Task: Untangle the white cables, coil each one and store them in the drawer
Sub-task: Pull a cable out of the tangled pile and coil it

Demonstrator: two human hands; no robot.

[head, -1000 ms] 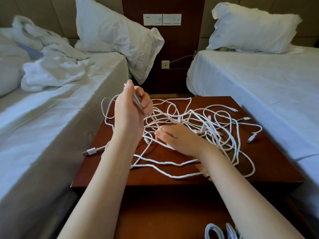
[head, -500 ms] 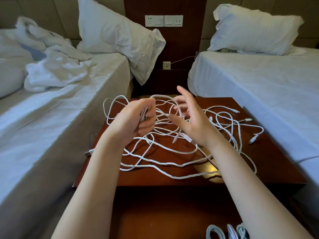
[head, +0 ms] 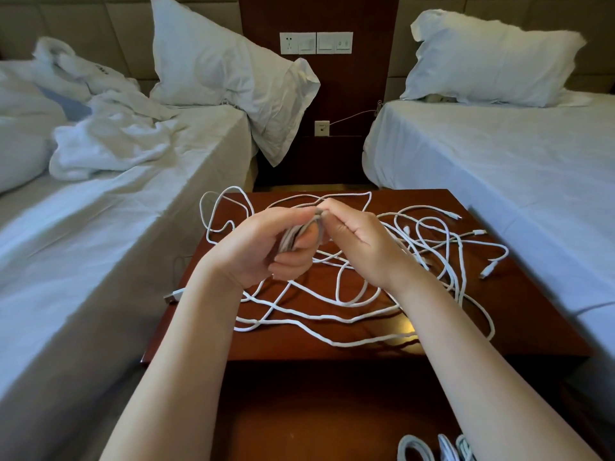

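Above the table (head: 499,314), a part-wound coil (head: 292,237) is gripped in the curled left hand (head: 259,251) and pinched at 12 o'clock by the right hand (head: 362,244); loose cables (head: 432,247), spread toward 3 o'clock, must presumably be freed and wound on next.

- Square dark-wood desk (head: 499,327): directly before me, between two beds.
- Left bed in white sheets (head: 116,234): along the desk's left side. A crumpled white cloth heap (head: 109,144) lies on it. A white pillow (head: 226,71) at its head overhangs the gap.
- Right bed in white sheets (head: 499,168): along the desk's right side, with a second white pillow (head: 492,58) at its head.
- Tangle of thin white cables (head: 332,314): spread over the desk top. One metal plug end (head: 173,296) lies over the left edge.
- My left hand (head: 259,247) and my right hand (head: 362,244): above the tangle, fingers (head: 336,207) meeting on a folded bunch of white cable (head: 293,237).
- White wall switch plate (head: 316,43): behind the desk, above a small square socket (head: 321,128).
- Coiled white cables (head: 432,449): below the desk's near edge, to my right.
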